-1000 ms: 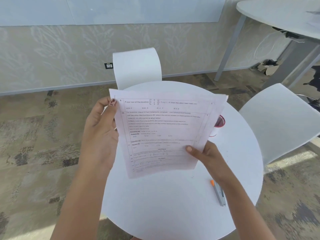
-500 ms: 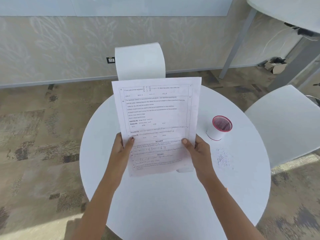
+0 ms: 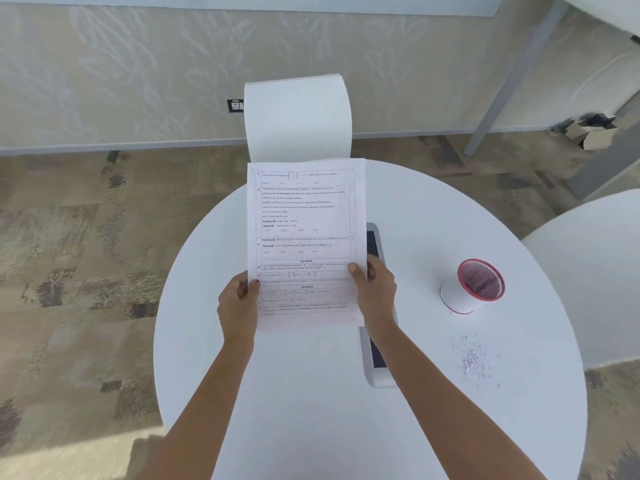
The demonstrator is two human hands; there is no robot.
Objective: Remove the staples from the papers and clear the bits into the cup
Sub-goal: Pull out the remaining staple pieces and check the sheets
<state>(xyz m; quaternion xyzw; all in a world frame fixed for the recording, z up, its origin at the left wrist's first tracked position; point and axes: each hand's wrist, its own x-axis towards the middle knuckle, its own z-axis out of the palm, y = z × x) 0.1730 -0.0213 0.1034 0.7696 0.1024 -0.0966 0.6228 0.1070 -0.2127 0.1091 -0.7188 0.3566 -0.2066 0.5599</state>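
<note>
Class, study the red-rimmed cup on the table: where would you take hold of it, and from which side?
Wrap the cup round its white wall, below the red rim, coming from its left, the side nearest the right hand, which holds the papers. It stands upright with its mouth open and its wall bare, so a side grip probably keeps it level.

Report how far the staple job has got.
Done: bits lie loose on the table, so some staples seem out. In hand: the left hand and right hand hold the papers by their lower sides; any remaining staple is too small to see. Left: the bits, lying near the cup, not in it, need clearing.
</note>
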